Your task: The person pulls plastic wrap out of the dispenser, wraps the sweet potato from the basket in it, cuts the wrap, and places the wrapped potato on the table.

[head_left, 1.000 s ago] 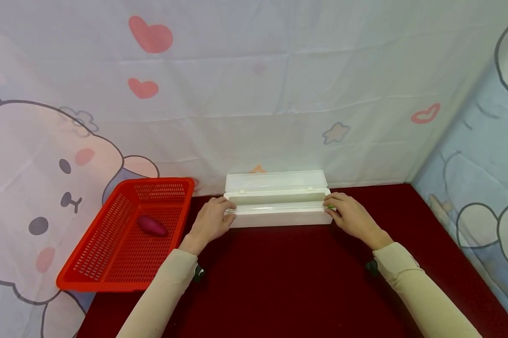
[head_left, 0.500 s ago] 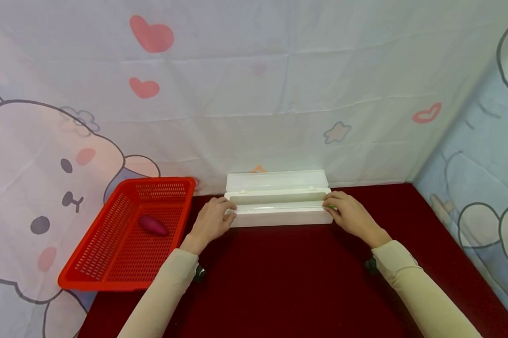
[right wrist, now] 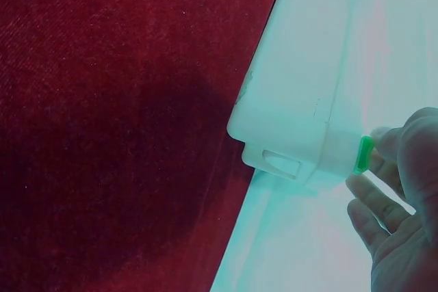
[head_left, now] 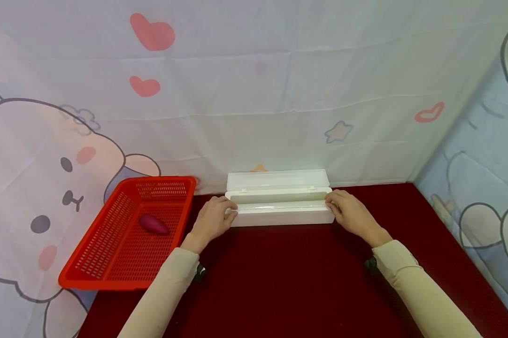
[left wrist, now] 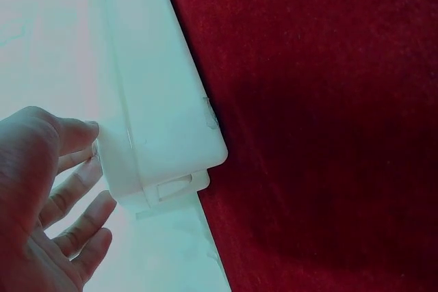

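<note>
A long white plastic box (head_left: 281,217), like a cling film dispenser, stands by the back cloth with its lid (head_left: 278,179) raised behind it. A glossy strip runs along its front top edge. My left hand (head_left: 211,219) pinches the left end of that edge, thumb in front and fingers over the rim. At the other end, my right hand (head_left: 352,213) pinches a small green slider (right wrist: 364,154) at the box's corner. This slider is hidden in the head view. What lies inside the box cannot be made out.
To the left, a red plastic basket (head_left: 107,285) holds a purple, sweet-potato-shaped object (head_left: 153,224). A dark red cloth (head_left: 279,281) covers the table. A printed cloth backdrop (head_left: 237,84) closes off the back, with more printed cloth at the sides.
The green slider, which showed between my right fingers earlier, is now covered in the head view. My right fingers have shifted very slightly. The left hand and the box stay put.
</note>
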The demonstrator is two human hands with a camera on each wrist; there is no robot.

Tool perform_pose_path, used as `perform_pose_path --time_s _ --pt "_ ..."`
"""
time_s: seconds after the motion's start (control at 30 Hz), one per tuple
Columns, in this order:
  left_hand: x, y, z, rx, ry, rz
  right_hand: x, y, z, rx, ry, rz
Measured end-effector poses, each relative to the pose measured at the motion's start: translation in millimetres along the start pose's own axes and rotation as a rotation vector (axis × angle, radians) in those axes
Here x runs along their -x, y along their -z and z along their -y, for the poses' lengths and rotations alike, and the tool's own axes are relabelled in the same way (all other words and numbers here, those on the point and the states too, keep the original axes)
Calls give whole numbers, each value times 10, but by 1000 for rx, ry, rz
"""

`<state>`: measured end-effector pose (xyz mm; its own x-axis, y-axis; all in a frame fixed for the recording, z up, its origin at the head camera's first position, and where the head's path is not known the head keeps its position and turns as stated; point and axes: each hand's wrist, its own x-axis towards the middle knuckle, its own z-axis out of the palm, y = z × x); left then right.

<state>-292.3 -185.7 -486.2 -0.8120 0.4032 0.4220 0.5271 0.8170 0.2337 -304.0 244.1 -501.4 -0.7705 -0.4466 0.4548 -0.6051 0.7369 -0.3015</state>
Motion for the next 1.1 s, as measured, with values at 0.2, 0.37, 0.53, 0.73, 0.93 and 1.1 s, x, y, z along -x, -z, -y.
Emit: perform_pose_path --time_s 0.2,0.37,0.53,0.73,0.93,1.1 --pt "-7 -8 9 2 0 3 -2 13 26 -11 -36 9" --pt "-15 -5 17 4 0 1 -3 6 27 -14 -49 19" --pt "-31 1 22 12 -4 -18 -6 0 24 -21 -52 12" --pt "-38 10 21 19 8 -14 -16 -4 29 -44 -55 3" --pt "-45 -8 42 41 13 -12 -24 -8 28 -54 -57 4" --pt "-58 -24 57 36 20 -10 -23 7 25 -70 -52 1"
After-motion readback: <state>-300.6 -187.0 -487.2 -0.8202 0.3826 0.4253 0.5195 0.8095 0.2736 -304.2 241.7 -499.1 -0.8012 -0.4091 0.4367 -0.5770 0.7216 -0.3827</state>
